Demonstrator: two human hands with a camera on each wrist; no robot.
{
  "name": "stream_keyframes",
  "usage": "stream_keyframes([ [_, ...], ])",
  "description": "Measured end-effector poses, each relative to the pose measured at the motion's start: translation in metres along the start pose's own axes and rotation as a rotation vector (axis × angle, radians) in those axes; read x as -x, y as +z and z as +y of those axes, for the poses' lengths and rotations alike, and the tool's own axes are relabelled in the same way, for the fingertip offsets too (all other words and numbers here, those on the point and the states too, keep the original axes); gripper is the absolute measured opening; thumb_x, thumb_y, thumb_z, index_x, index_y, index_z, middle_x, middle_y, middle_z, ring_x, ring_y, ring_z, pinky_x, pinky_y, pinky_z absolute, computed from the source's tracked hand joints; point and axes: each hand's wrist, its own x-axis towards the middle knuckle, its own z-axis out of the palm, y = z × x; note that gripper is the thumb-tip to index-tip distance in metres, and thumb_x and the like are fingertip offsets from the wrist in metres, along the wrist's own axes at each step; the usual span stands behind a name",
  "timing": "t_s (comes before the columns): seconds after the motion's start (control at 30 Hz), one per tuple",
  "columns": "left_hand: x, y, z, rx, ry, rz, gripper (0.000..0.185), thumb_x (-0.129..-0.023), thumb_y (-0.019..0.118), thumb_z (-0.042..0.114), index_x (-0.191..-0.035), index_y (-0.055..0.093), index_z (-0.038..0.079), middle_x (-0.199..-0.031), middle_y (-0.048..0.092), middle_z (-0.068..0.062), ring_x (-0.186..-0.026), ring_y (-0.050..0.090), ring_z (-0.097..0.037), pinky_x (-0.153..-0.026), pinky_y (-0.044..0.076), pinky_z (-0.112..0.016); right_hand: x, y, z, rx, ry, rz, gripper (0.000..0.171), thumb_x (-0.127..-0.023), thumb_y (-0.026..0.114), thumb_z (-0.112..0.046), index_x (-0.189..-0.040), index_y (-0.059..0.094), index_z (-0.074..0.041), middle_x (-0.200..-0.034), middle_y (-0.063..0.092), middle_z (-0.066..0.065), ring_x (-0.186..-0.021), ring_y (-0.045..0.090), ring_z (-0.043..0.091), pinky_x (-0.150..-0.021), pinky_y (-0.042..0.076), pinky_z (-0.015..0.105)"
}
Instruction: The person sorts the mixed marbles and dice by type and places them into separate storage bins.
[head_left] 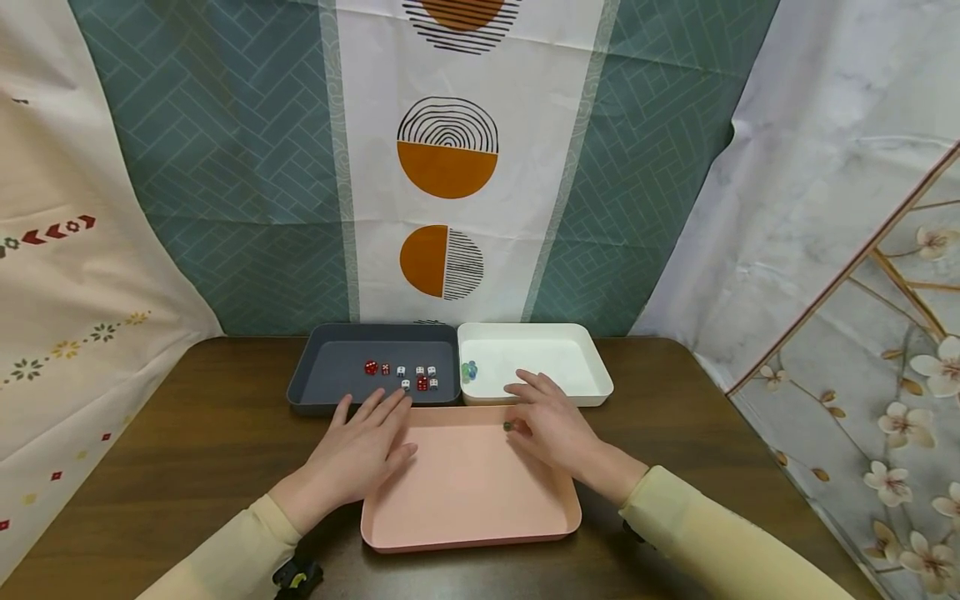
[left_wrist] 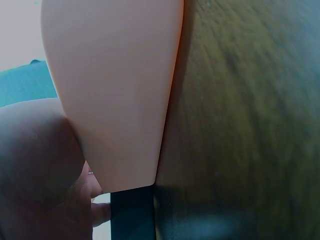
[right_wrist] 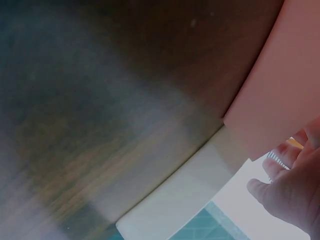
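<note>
My right hand (head_left: 551, 425) is over the right back part of the pink tray (head_left: 472, 492), pinching a small dark green marble (head_left: 507, 426) between thumb and index finger. Its other fingers reach over the front rim of the white tray (head_left: 536, 350). Inside that tray, several clear green and blue marbles (head_left: 469, 371) lie against the left wall. My left hand (head_left: 356, 454), fingers spread and holding nothing, lies over the pink tray's left rim. Its fingertips reach the front of the dark grey tray (head_left: 330, 358), where several red dice (head_left: 371, 367) and white dice (head_left: 432, 372) sit.
All three trays stand on a brown wooden table (head_left: 225, 433), the grey and white ones side by side behind the pink one. A patterned cloth (head_left: 247, 167) hangs behind the table, with a flowered cloth (head_left: 862, 350) along the right.
</note>
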Motion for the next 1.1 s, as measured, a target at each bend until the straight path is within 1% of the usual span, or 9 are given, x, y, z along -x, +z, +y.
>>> stream_keyframes([
  [0.13,0.0,0.001,0.0,-0.005,-0.001,-0.001,0.072,-0.108,0.07,0.046,-0.164,0.052,0.006,-0.171,0.046,-0.016,-0.159,0.038,-0.045,-0.124,0.018,-0.08,0.0,0.001,0.0,-0.006,0.005,-0.006,0.017,-0.088,0.095,-0.017,-0.1,0.084,-0.015,-0.144,0.07,0.01,-0.156,0.044,0.038,-0.13,0.03,0.058],
  [0.27,0.0,0.001,-0.001,-0.011,-0.001,-0.002,0.072,-0.108,0.069,0.046,-0.165,0.051,0.006,-0.172,0.045,-0.016,-0.16,0.037,-0.045,-0.124,0.018,-0.079,0.0,0.003,0.0,-0.023,0.0,-0.006,0.016,-0.087,0.096,-0.014,-0.095,0.082,-0.015,-0.143,0.07,0.012,-0.155,0.045,0.04,-0.129,0.031,0.06],
  [0.37,0.0,0.001,-0.001,-0.01,0.0,-0.003,0.072,-0.108,0.069,0.046,-0.165,0.051,0.006,-0.172,0.045,-0.016,-0.16,0.037,-0.045,-0.124,0.018,-0.079,0.0,0.003,0.0,-0.022,-0.01,-0.002,0.016,-0.088,0.095,-0.014,-0.094,0.081,-0.015,-0.142,0.07,0.013,-0.155,0.046,0.041,-0.128,0.032,0.061],
  [0.57,0.0,0.001,0.0,-0.008,0.003,0.003,0.072,-0.108,0.07,0.046,-0.164,0.052,0.006,-0.171,0.046,-0.016,-0.159,0.038,-0.045,-0.124,0.019,-0.079,0.0,0.003,0.0,0.001,-0.015,-0.01,0.014,-0.09,0.094,-0.016,-0.095,0.081,-0.016,-0.143,0.07,0.012,-0.155,0.046,0.04,-0.129,0.032,0.059],
  [0.7,0.0,0.0,0.0,-0.011,0.012,0.01,0.071,-0.109,0.069,0.045,-0.164,0.052,0.005,-0.171,0.046,-0.017,-0.159,0.039,-0.045,-0.124,0.02,-0.079,0.0,0.003,0.0,-0.006,-0.014,-0.011,0.013,-0.09,0.093,-0.016,-0.096,0.081,-0.015,-0.143,0.07,0.012,-0.156,0.045,0.04,-0.129,0.031,0.059],
  [0.9,0.001,-0.002,0.001,-0.014,0.022,0.014,0.069,-0.11,0.068,0.044,-0.164,0.052,0.005,-0.171,0.046,-0.016,-0.158,0.04,-0.045,-0.123,0.021,-0.08,-0.001,-0.002,0.001,-0.01,-0.004,0.008,0.012,-0.09,0.093,-0.016,-0.099,0.084,-0.015,-0.143,0.07,0.011,-0.156,0.045,0.037,-0.131,0.029,0.057],
  [1.1,0.0,-0.001,0.0,-0.016,0.027,0.024,0.07,-0.109,0.068,0.046,-0.164,0.052,0.005,-0.171,0.047,-0.017,-0.158,0.04,-0.045,-0.123,0.022,-0.079,-0.003,-0.008,0.001,-0.008,-0.007,0.012,0.012,-0.09,0.093,-0.016,-0.1,0.085,-0.015,-0.146,0.069,0.011,-0.157,0.044,0.037,-0.131,0.028,0.055],
])
